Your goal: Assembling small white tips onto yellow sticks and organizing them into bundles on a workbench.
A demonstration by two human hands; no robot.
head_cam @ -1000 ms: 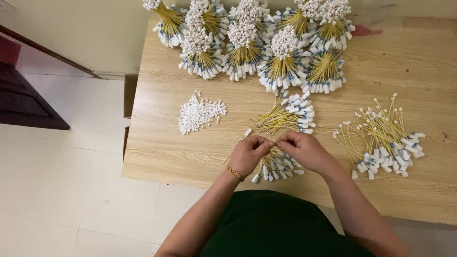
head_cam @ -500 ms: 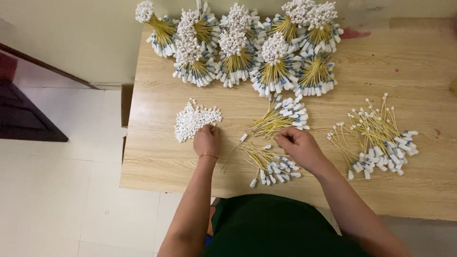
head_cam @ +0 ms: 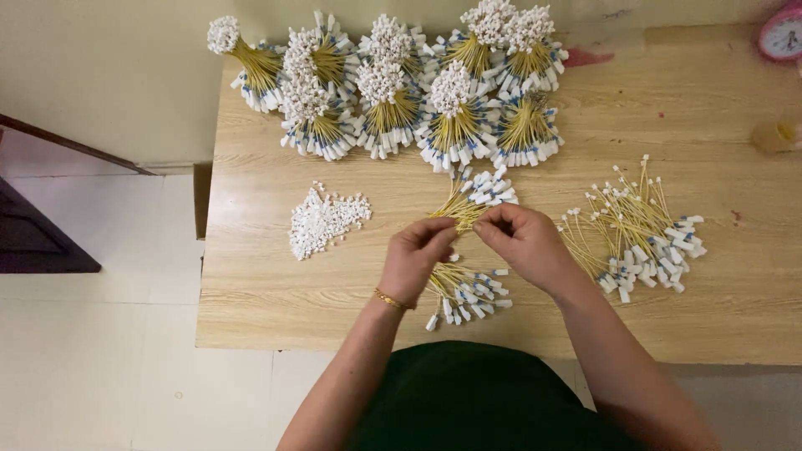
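My left hand (head_cam: 415,256) and my right hand (head_cam: 524,241) meet over the middle of the wooden table (head_cam: 259,292), fingertips pinched together on a thin yellow stick. What sits between the fingertips is too small to make out. Just beyond the fingers lies a small bunch of yellow sticks with white tags (head_cam: 478,196). Under my wrists lies another loose bunch (head_cam: 468,291). A pile of small white caps (head_cam: 324,220) is to the left of my left hand.
Several tied bundles of capped yellow sticks (head_cam: 401,92) lie along the table's far edge. A loose heap of capped sticks (head_cam: 639,230) is at the right. A pink clock (head_cam: 781,33) and a small yellowish cup (head_cam: 773,135) stand far right. Tiled floor (head_cam: 100,351) lies left.
My left hand went out to the white cap pile half a second ago and has come back to meet my right hand. The camera view has shifted slightly.
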